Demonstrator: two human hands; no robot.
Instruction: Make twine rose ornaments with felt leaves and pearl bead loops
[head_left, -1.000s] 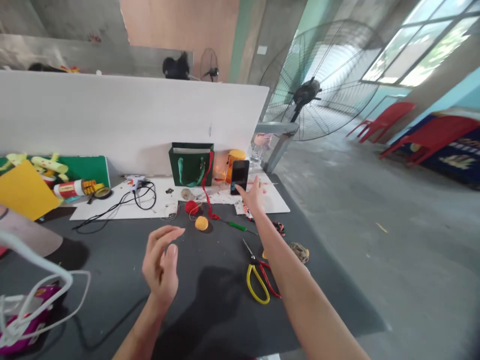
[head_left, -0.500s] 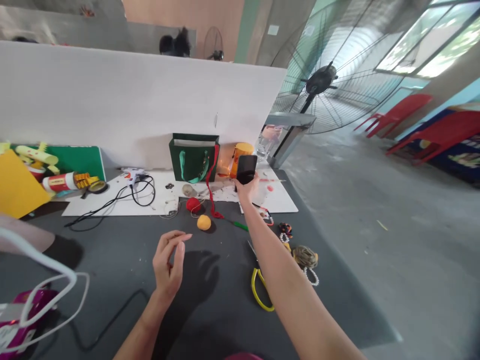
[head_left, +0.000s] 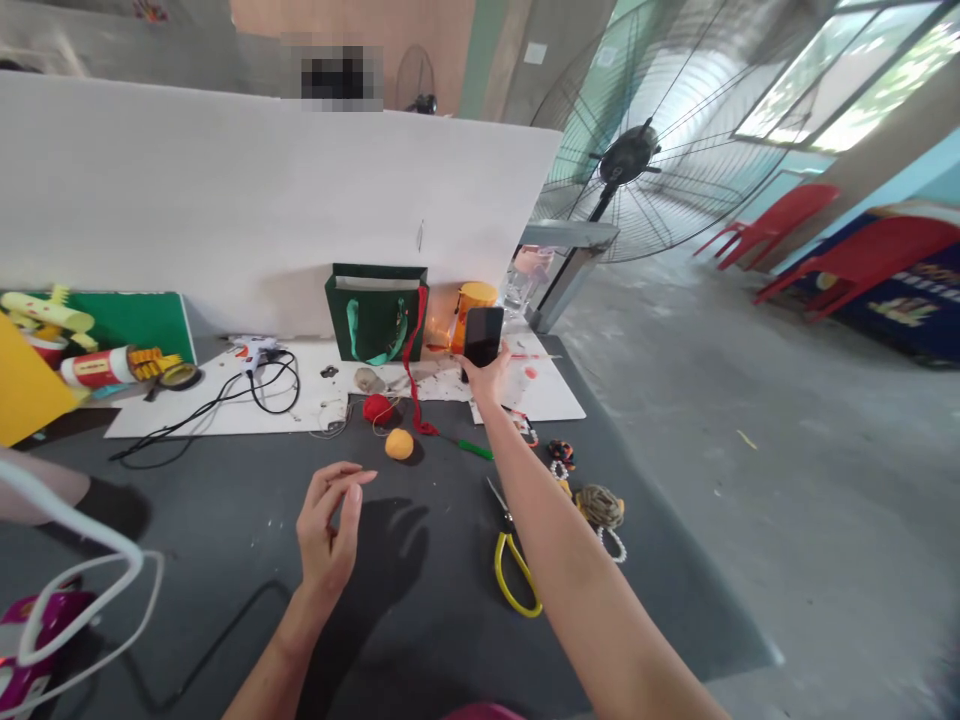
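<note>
My right hand (head_left: 487,376) is stretched far forward, its fingers around the lower part of a dark phone (head_left: 484,335) that stands upright before an orange container (head_left: 478,294). Raised above the grey table (head_left: 247,520), my left hand (head_left: 330,520) holds nothing, its fingers loosely bent and apart. Beyond it lie a yellow ball (head_left: 399,444) and a red ball (head_left: 377,409). Yellow-handled scissors (head_left: 517,580) rest beside my right forearm. A green-handled tool (head_left: 475,449) lies left of that arm.
Behind stands a dark green bag (head_left: 379,315) with a red braided cord (head_left: 414,370). A glue gun (head_left: 255,352) with its black cable is at the left. Twine (head_left: 600,507) and beads lie right of my forearm. A large fan (head_left: 630,155) stands beyond the table.
The view has shifted slightly, so most things appear a little further left. Both hands keep nearly the same pose, and my right hand is still at the phone.
</note>
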